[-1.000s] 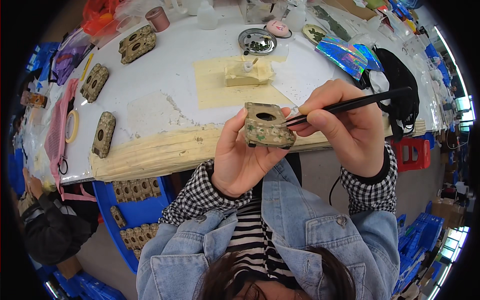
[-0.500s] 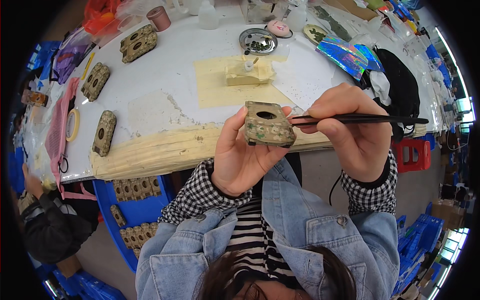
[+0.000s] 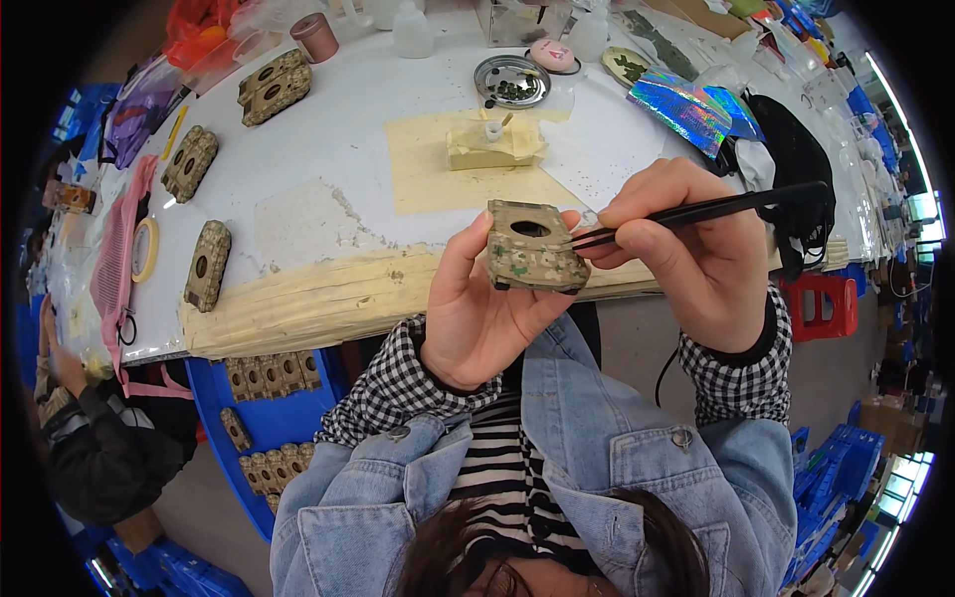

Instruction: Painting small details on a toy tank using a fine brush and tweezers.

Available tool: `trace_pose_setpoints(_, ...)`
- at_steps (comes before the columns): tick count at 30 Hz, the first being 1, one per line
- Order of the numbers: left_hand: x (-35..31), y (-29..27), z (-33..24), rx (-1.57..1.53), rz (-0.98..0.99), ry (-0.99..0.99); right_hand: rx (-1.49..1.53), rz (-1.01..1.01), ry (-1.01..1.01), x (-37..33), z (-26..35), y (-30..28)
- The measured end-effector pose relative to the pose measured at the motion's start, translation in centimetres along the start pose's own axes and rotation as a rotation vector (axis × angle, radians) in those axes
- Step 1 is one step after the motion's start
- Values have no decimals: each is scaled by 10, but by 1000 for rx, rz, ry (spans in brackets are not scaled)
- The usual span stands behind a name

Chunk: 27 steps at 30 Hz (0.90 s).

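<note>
In my left hand (image 3: 476,323) I hold a camouflage-painted model tank hull (image 3: 537,261) with a round hole in its top, tilted toward me. Its thumb presses one side, the fingers support it from below and behind. My right hand (image 3: 696,254) pinches black tweezers (image 3: 711,207). Their tips meet the hull's right side, beside the hole; whether they grip a small piece there is too fine to make out. More camouflage hulls stand at the table's left: one by the front edge (image 3: 208,266), another behind it (image 3: 190,163), and a pair farther back (image 3: 275,88).
Beyond my hands, a masking-taped block (image 3: 494,144) bears a tiny white cup. A round metal dish (image 3: 512,82) holds small dark green bits. Below the table's left front, a blue tray (image 3: 224,453) holds several hulls. A red stool (image 3: 822,306) stands right; another person's arm (image 3: 95,418) shows left.
The tweezers have swung so their rear end points higher, and their tips have shifted slightly left onto the hull. My left hand and the hull stay nearly still.
</note>
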<state>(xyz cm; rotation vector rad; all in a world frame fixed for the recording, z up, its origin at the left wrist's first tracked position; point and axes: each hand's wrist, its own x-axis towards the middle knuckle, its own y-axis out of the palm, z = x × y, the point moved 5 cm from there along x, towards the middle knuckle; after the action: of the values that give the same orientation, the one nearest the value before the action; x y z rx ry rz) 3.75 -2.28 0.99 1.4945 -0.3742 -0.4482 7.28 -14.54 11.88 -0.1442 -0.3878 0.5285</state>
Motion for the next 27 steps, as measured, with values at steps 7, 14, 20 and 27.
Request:
trace_pose_setpoints(7,-1,-1,0,1,-2,-2,12,-4,11,0,-1,1)
trace_pose_setpoints(14,-1,-1,-1,9,1,-1,-3,-8,21,1,-1,1)
trace_pose_setpoints(20,-1,-1,-1,0,4,-3,-22,-4,-9,1,0,3)
trace_pose_setpoints(27,0,0,-1,34,42,-3,-316,50,-186,2,9,2)
